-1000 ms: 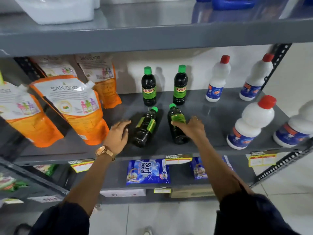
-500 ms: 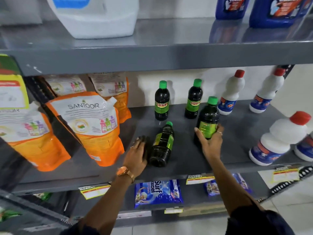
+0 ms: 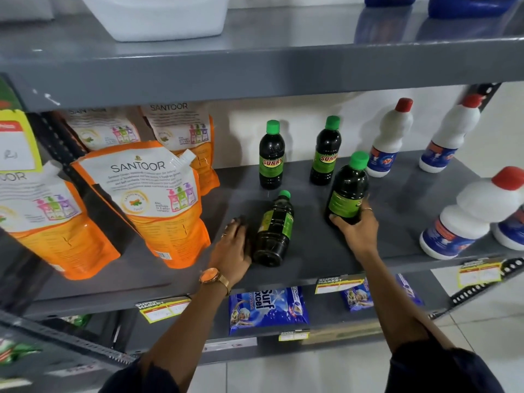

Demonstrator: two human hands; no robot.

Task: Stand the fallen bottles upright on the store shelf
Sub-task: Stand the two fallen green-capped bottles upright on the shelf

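Since half-second ago, your right hand [image 3: 357, 231] stood right bottle [image 3: 347, 191] nearly upright, fingers wrapped round base. Left hand [image 3: 233, 251], open, seemingly touches fallen bottle [image 3: 274, 228]; cap points away from you.

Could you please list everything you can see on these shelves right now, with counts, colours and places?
Sunny bottles: four, dark with green caps; two upright at back, one lying at front, one in right grip.
White bottles: four, red caps, middle shelf right.
Santoor pouches: at least four, orange-white, left.
Surf Excel packets: two, blue, lower shelf.
Price tags: yellow, shelf edges.
White tub: one, top shelf.
Blue containers: two, top right.
Left hand: beside lying bottle.
Right hand: gripping bottle.
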